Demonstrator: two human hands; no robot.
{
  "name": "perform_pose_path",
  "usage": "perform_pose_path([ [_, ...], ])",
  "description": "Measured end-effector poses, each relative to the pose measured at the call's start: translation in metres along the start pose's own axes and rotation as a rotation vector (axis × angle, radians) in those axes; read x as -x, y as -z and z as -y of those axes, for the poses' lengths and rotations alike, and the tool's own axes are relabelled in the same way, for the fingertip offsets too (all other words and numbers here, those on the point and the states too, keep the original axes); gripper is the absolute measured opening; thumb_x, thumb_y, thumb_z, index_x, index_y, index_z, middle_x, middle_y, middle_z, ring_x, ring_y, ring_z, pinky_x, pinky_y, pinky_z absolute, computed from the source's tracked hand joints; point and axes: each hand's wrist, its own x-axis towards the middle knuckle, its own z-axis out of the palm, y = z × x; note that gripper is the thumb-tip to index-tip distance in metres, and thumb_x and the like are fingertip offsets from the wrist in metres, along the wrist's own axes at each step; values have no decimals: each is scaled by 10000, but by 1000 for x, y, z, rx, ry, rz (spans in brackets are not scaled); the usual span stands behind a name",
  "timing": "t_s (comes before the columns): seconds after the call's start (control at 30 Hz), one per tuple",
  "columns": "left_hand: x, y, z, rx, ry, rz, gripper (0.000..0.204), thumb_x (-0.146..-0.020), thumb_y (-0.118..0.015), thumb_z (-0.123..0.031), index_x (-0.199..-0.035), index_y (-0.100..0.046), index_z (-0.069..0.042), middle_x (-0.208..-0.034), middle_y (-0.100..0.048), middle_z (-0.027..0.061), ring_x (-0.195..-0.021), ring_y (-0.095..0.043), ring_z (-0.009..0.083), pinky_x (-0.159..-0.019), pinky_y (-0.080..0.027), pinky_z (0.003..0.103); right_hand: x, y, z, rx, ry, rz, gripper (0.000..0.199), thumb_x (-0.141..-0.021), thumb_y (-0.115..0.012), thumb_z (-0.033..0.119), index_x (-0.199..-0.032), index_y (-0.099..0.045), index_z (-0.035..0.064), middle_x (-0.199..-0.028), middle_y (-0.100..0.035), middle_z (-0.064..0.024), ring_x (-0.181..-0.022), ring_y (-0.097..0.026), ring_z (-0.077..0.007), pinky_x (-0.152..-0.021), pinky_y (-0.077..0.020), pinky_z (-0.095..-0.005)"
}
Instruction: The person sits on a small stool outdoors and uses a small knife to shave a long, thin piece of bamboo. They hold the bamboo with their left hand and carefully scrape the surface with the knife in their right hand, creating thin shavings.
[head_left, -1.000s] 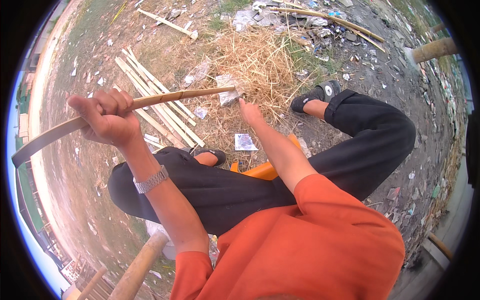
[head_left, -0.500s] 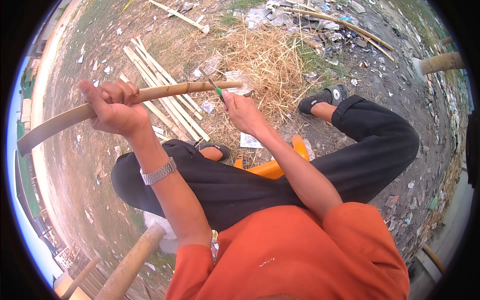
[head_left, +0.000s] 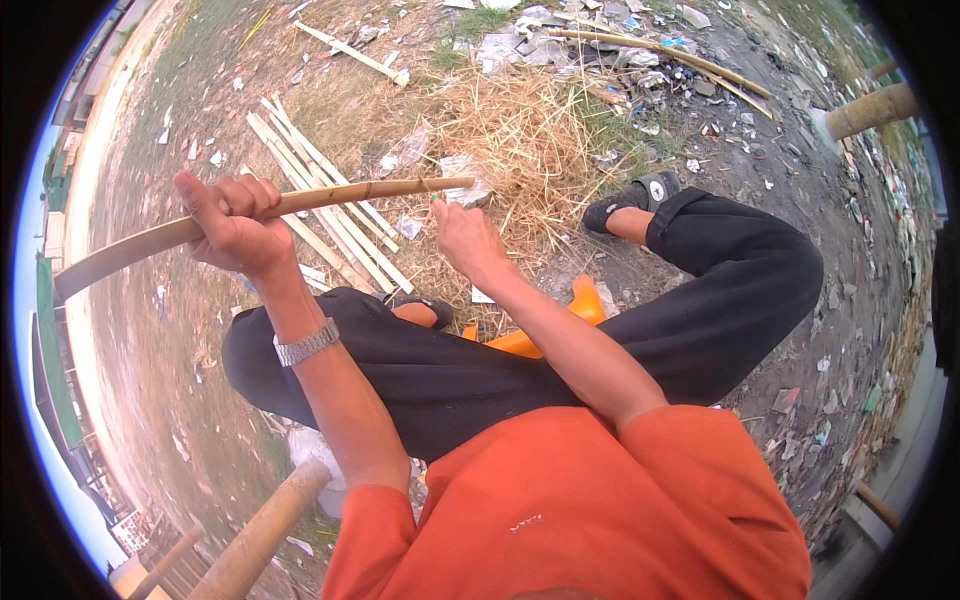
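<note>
A long split bamboo strip (head_left: 345, 194) runs across the view, its near-left end bending toward the rim. My left hand (head_left: 235, 222) is wrapped round it left of its middle. Close to the strip's right end, my right hand (head_left: 470, 238) is closed on a knife with a green handle (head_left: 436, 199). The knife's blade lies against the strip and is hard to make out. A thin curl or sliver shows on the strip just above that hand.
Several pale split strips (head_left: 325, 195) lie on the ground beyond my left hand. A heap of shavings (head_left: 520, 140) spreads ahead, with litter (head_left: 520, 45) behind it. An orange plastic seat (head_left: 520, 343) shows between my legs. Bamboo poles (head_left: 265, 525) stand at lower left and far right.
My right hand and the knife have shifted slightly left and down along the strip. The blade, plainly seen above the strip before, is now mostly hidden. The strip's right end dips a little.
</note>
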Motion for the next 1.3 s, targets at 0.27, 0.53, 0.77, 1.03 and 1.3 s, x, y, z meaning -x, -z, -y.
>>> perform_pose_path([
  [0.27,1,-20,3,-11,-30,37,514,-964,-519,-281,-546,-237,-180,-425,-223,-57,-357,-185,49,-338,-167,233,-3,19,-2,-160,-103,29,550,-1000,-258,372,-886,-597,-46,-755,-617,-286,-735,-621,-436,-714,-490,-507],
  [0.53,-3,-10,4,26,20,36,536,-946,-548,-306,-539,-222,-183,-446,-202,-48,-382,-166,61,-379,-158,251,-9,10,-15,-183,-44,52,531,-994,-266,378,-907,-597,-29,-721,-606,-289,-723,-596,-475,-702,-476,-534],
  [0.77,0,-11,5,19,-5,66,509,-972,-499,-289,-559,-226,-172,-439,-203,-54,-368,-169,50,-348,-144,242,-4,8,-8,-145,-45,13,553,-993,-263,398,-889,-590,-36,-700,-598,-294,-697,-595,-470,-701,-479,-530],
  [1.03,-2,-20,4,53,-35,120,468,-968,-509,-283,-583,-271,-161,-431,-227,-49,-353,-190,51,-327,-178,238,-9,3,-18,-156,-70,79,545,-998,-246,391,-923,-586,-29,-738,-598,-311,-724,-597,-473,-703,-483,-528],
  [1.3,3,-18,4,61,-8,88,465,-960,-525,-288,-588,-276,-164,-435,-231,-49,-358,-206,52,-340,-185,243,-9,-4,-25,-72,-17,-10,553,-993,-248,401,-950,-586,-34,-784,-603,-319,-793,-591,-479,-753,-466,-532],
])
